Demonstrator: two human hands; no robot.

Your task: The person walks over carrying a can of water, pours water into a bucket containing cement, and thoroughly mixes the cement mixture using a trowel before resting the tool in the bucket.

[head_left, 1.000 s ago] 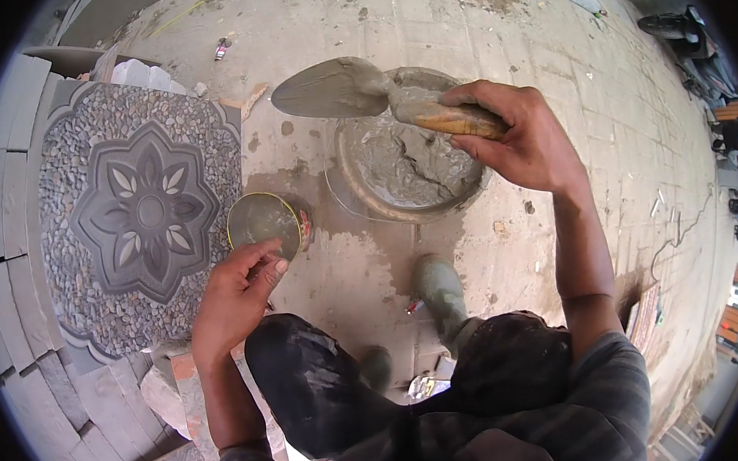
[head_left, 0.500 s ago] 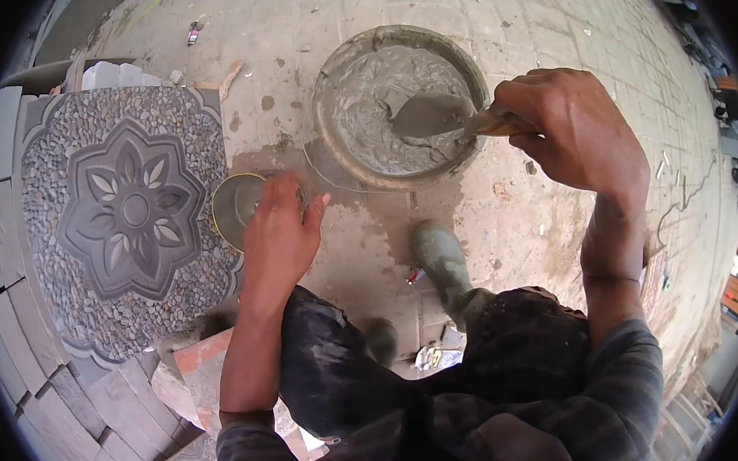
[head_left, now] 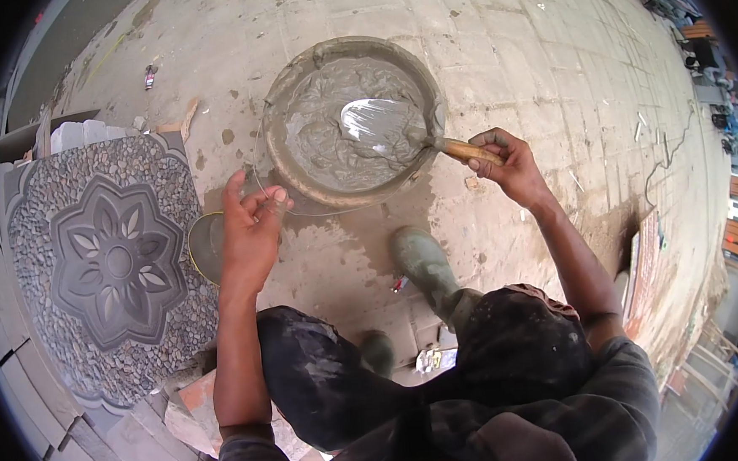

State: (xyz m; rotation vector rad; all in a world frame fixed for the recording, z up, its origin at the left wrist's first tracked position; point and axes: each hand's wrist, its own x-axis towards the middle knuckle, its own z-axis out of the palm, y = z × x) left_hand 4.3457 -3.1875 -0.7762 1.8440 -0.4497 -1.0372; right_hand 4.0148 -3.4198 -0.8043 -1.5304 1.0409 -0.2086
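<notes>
My right hand (head_left: pixel 507 168) grips the wooden handle of a trowel (head_left: pixel 379 122), whose wet, shiny blade rests on the grey mortar (head_left: pixel 330 152) inside a round tub (head_left: pixel 285 175). The trowel's neck lies at the tub's right rim. My left hand (head_left: pixel 253 225) is raised left of the tub with its fingers apart, near the tub's thin wire handle (head_left: pixel 259 136). I cannot make out anything held in it. Partly hidden behind that hand is a small bucket (head_left: pixel 206 245) with a yellow rim.
A patterned pebble tile (head_left: pixel 119 263) lies at the left, beside stacked grey blocks (head_left: pixel 36 390). Below the tub is a green boot (head_left: pixel 421 257). A broken stone piece (head_left: pixel 196 410) sits at the lower left. Boards (head_left: pixel 642 269) and a thin cord are at the right.
The trowel has gone from above the tub down onto the mortar, its blade now further left. My left hand has moved from over the small bucket towards the tub's wire handle, fingers spread.
</notes>
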